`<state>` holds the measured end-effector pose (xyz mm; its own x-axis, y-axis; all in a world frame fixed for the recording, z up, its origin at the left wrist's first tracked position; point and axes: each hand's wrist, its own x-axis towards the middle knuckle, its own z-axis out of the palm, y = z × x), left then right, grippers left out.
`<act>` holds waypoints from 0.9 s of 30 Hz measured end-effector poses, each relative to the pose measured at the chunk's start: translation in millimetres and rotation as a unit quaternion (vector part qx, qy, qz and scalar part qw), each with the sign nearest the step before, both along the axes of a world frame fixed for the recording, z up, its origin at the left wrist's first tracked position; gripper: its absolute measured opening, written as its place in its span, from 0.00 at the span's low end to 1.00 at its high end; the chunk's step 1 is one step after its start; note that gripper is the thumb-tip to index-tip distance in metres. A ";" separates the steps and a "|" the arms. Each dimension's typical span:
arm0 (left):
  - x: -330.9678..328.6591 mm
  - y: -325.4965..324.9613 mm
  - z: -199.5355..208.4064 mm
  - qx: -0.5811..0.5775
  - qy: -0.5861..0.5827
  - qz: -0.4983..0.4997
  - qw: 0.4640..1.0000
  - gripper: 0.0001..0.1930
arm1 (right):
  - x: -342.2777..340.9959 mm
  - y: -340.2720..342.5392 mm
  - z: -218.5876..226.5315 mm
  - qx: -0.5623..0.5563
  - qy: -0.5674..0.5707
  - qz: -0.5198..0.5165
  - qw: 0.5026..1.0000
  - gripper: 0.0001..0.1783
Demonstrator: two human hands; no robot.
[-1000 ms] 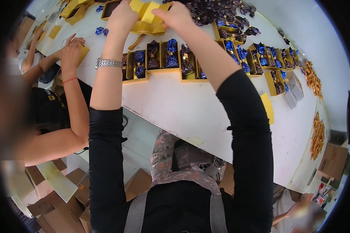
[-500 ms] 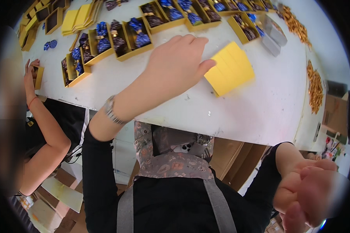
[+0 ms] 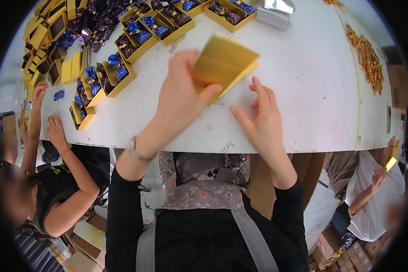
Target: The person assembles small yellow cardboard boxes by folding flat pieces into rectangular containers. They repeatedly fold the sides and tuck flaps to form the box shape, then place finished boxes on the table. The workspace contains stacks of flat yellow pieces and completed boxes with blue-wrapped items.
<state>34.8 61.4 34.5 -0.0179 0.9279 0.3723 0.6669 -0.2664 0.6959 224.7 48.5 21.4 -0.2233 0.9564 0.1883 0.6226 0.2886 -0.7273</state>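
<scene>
My left hand [image 3: 180,93], with a metal watch or bracelet at the wrist, is closed on a creased gold card [image 3: 226,59], thumb on its near face and fingers behind it. The card is tilted up over the white table, slightly blurred, with a yellow edge showing beneath; whether it is one piece or a small stack I cannot tell. My right hand [image 3: 264,115] is open just right of the card, fingers apart and holding nothing.
Gold boxes [image 3: 118,75] with blue and dark wrapped sweets line the table [image 3: 313,90]. Empty boxes [image 3: 38,36] pile up far left. A grey-white box [image 3: 274,18] stands at the back, golden ties [image 3: 367,59] at right. One co-worker [image 3: 72,199] sits left, another [image 3: 371,195] right.
My left hand has lifted the gold card, tilting it upright. My right hand has come from the lower right to beside it. The view has shifted, bringing the right co-worker into sight.
</scene>
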 end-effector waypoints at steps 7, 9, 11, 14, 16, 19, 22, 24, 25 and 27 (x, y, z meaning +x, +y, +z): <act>-25.4 -81.3 -42.6 0.064 -0.222 -0.143 0.962 0.16 | -41.7 -42.0 -26.5 -0.002 0.273 0.184 0.944 0.14; -29.2 -92.2 -46.6 0.039 -0.300 -0.088 0.949 0.10 | -53.7 -45.0 -34.6 0.075 0.231 0.208 0.948 0.13; -25.9 -91.9 -46.3 0.013 -0.320 -0.082 0.944 0.09 | -65.3 -42.5 -35.8 0.028 0.267 0.173 0.948 0.13; -27.6 -94.3 -43.9 -0.047 -0.373 -0.033 0.926 0.11 | -63.1 -38.0 -13.3 -0.082 0.207 0.165 0.961 0.12; -36.3 -96.9 -23.0 -0.145 -0.440 0.003 0.886 0.13 | -51.4 -29.3 7.2 -0.189 0.150 0.186 0.952 0.11; -64.4 -86.1 32.7 -0.289 -0.350 -0.076 0.888 0.16 | -33.6 -7.8 30.1 -0.165 0.008 0.352 0.921 0.07; -73.0 -86.5 31.4 -0.380 -0.226 -0.112 0.890 0.15 | -38.7 3.5 42.3 -0.192 -0.020 0.398 0.897 0.15; -76.5 -91.3 20.5 -0.324 -0.257 -0.051 0.909 0.13 | -33.4 9.8 41.6 -0.306 0.104 0.308 0.895 0.22; -76.7 -96.1 16.0 -0.299 -0.307 -0.044 0.902 0.13 | -28.7 12.0 39.7 -0.367 0.182 0.258 0.875 0.26; -74.3 -102.0 5.6 -0.246 -0.407 -0.035 0.879 0.13 | -27.8 -9.8 23.4 -0.412 0.311 0.228 0.826 0.21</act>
